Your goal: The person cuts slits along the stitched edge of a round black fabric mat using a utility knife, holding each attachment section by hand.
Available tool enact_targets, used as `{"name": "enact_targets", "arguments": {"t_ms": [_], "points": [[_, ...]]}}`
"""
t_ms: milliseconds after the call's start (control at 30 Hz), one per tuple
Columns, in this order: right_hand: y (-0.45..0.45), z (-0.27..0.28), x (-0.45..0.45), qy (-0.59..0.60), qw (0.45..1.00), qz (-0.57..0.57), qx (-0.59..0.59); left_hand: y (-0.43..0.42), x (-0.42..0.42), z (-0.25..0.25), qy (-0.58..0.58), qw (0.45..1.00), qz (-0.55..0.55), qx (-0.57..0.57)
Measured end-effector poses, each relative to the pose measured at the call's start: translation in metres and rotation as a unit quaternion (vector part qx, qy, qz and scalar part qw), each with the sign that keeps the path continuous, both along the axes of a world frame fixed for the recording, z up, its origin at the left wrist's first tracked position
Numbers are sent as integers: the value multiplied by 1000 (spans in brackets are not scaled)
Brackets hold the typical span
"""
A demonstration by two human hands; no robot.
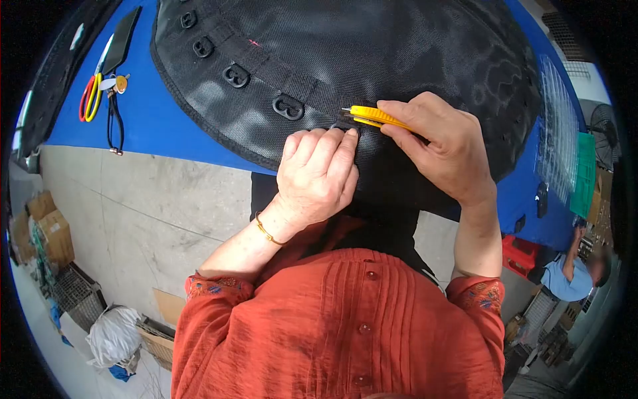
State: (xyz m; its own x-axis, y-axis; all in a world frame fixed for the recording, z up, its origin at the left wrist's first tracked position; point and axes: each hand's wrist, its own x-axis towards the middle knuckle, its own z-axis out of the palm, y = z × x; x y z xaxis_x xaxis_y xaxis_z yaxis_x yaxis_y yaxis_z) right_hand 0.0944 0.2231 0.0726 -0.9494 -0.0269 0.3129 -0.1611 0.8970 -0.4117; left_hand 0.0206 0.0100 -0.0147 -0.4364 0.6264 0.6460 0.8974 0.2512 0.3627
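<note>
My right hand [446, 143] is closed around yellow thread snips [375, 116], whose metal tip points left, just above my left fingertips. Black mesh fabric [399, 60] with a bound, curved edge lies under both hands. Curled over that edge, my left hand [320, 166] grips the fabric beside a black plastic piece [342, 126], mostly covered by the fingers. Several similar black plastic pieces with two holes, such as this nearby one [288, 107], run in a row along the edge up to the left.
On the blue table [149, 136] at left lie scissors [93, 93] with red and yellow handles and a corded key bunch [116, 85]. Clear plastic strips [557, 126] and a green crate [583, 174] are at right. Another person [570, 278] is beyond a red stool [520, 255].
</note>
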Motion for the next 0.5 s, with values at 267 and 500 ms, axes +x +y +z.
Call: {"name": "enact_targets", "arguments": {"t_ms": [267, 500], "points": [[2, -1, 0, -7, 1000, 8, -10, -1, 0, 0, 2, 1000, 0, -9], [2, 0, -1, -21, 999, 22, 11, -2, -1, -4, 11, 1000, -5, -15]]}}
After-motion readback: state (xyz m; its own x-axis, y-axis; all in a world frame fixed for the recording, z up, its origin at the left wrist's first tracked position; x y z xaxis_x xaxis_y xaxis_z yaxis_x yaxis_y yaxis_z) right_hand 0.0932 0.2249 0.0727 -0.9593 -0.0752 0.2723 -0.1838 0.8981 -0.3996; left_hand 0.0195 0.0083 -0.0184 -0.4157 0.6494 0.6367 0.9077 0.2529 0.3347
